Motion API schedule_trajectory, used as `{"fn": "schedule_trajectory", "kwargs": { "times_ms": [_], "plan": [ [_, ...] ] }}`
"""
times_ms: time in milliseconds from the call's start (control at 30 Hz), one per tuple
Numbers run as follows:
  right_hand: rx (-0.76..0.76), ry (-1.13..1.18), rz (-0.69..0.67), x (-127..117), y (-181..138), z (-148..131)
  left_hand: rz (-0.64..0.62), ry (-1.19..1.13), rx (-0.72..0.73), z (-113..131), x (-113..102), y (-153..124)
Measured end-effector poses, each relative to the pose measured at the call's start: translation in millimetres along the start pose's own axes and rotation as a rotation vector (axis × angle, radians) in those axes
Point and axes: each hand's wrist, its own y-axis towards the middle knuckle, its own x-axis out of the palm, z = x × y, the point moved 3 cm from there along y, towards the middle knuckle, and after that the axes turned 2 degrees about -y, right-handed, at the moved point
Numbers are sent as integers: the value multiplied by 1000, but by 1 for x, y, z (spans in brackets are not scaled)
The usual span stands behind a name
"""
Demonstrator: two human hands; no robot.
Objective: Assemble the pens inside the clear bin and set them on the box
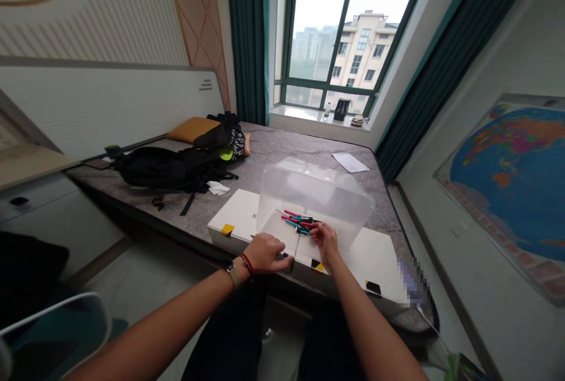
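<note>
A loose pile of red, blue and black pens (298, 222) lies on white boxes (236, 214). My right hand (325, 242) reaches the pile's right end, its fingers pinched on a pen there. To the left and nearer to me, my left hand (263, 253) rests at the boxes' front edge with its fingers curled and the thumb pointing right. Whatever those fingers may hold is hidden; a small dark tip shows by the knuckles. A clear plastic bin (315, 186) stands around or just behind the pens; I cannot tell which.
Behind, on the grey mattress (282, 142), are a black backpack (154, 169), a crumpled tissue (218, 188) and a sheet of paper (351, 162). Yellow and black tabs (228, 229) mark the boxes' front edges. A blurred-out object (412, 281) with a cable lies at the right.
</note>
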Motion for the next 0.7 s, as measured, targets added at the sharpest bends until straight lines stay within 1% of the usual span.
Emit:
{"fn": "schedule_trajectory", "kwargs": {
  "times_ms": [67, 133, 200, 267, 333, 400, 433, 500, 533, 600, 633, 667, 700],
  "plan": [
    [4, 6, -2, 0, 0, 1, -39, 9, 195, 6, -3, -11],
    [8, 11, 3, 0, 0, 1, -69, 18, 317, 8, -7, -20],
    [15, 15, 10, 0, 0, 1, -91, 25, 361, 5, -13, -28],
    [24, 14, 14, 0, 0, 1, -94, 20, 340, -5, -19, -34],
    [28, 8, 11, 0, 0, 0, -46, 12, 271, -22, -25, -41],
    [26, 2, 8, 0, 0, 1, 38, 10, 208, -42, -32, -46],
    [25, 0, 8, 0, 0, 1, 70, 13, 194, -53, -34, -49],
    [26, -10, 11, -1, 0, 1, 115, 1, 121, -75, -38, -51],
    [28, -19, 11, -1, 0, 2, 146, -21, 57, -87, -40, -50],
    [29, -39, 8, -1, 0, 2, 153, -41, -107, -110, -40, -45],
    [31, -47, 6, -1, 0, 2, 131, -15, -228, -123, -38, -42],
    [33, -53, 3, -1, 0, 3, 76, 24, -362, -136, -34, -37],
    [35, -55, 1, -1, 0, 3, -5, 49, -475, -149, -28, -33]
  ]
}}
